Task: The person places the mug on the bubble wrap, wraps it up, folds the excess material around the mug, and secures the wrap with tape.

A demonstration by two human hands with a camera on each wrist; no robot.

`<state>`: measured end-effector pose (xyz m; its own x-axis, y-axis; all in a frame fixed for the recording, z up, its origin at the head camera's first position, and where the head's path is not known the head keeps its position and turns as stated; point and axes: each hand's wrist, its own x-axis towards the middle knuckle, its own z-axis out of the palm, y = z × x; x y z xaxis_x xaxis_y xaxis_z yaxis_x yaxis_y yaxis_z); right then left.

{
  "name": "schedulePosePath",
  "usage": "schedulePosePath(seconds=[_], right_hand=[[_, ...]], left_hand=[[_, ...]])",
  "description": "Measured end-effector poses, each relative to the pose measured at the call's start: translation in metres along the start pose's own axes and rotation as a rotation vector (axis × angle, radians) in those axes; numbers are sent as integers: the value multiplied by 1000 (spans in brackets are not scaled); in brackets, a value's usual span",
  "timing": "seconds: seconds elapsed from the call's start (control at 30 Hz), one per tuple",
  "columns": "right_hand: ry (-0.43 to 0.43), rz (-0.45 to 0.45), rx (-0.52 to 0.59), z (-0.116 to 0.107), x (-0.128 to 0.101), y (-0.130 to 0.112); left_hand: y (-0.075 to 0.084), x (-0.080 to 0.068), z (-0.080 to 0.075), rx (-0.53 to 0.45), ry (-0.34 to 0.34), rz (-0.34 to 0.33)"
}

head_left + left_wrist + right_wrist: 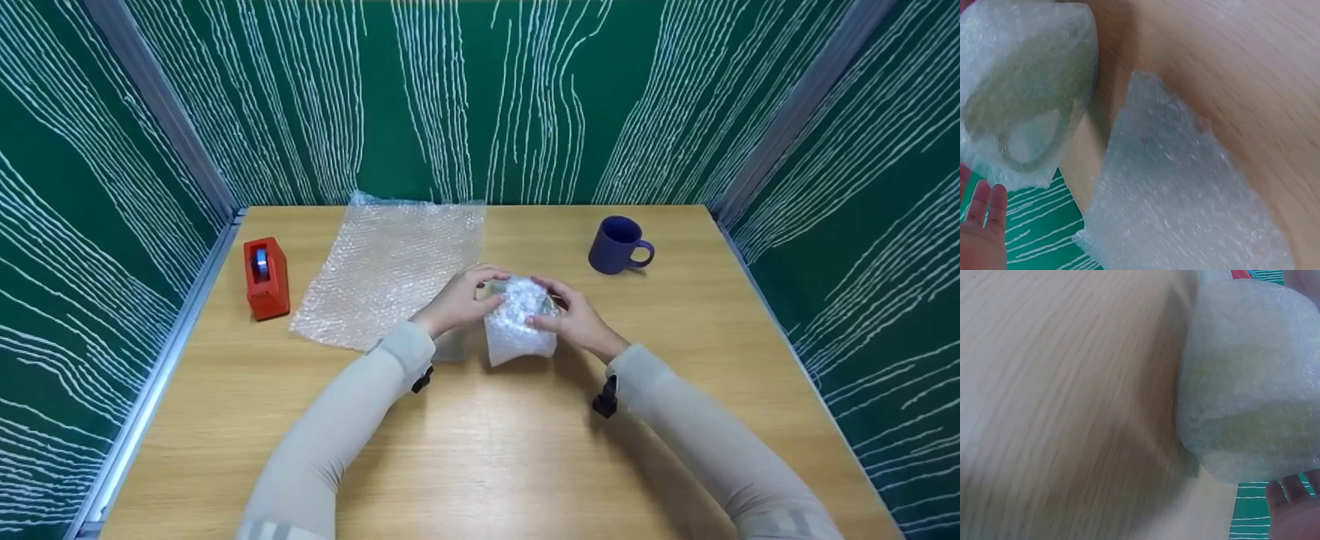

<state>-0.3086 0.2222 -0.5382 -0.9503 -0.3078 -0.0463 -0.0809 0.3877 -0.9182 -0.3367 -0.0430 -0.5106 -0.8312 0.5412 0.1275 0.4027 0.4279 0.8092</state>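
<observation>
A green mug wrapped in bubble wrap (517, 319) stands at the middle of the table, between the two hands. My left hand (466, 298) holds its upper left side with thumb and fingers. On the other side my right hand (574, 319) grips it, thumb across the front and fingers toward the back. Through the wrap, the left wrist view shows the curved handle (1030, 164) of the wrapped mug. The right wrist view shows the smooth, rounded side of the bundle (1247, 382), with right fingertips (1278, 495) at its edge.
A flat sheet of bubble wrap (397, 262) lies left of centre, reaching the table's back edge. To its left stands a red tape dispenser (268, 289) with a blue-cored roll. A dark blue mug (613, 247) is at the back right. Green walls (525, 105) enclose the table (487, 465).
</observation>
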Motion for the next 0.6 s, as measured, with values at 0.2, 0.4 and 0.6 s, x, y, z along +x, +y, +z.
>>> schedulePosePath(seconds=[0.2, 0.4, 0.6], right_hand=[[0, -9, 0, 0, -1, 0], [12, -48, 12, 1, 0, 0], [27, -70, 19, 3, 0, -1]], left_hand=[[-6, -5, -12, -19, 35, -1], [-13, -11, -27, 34, 72, 25], [-22, -20, -42, 60, 100, -4]])
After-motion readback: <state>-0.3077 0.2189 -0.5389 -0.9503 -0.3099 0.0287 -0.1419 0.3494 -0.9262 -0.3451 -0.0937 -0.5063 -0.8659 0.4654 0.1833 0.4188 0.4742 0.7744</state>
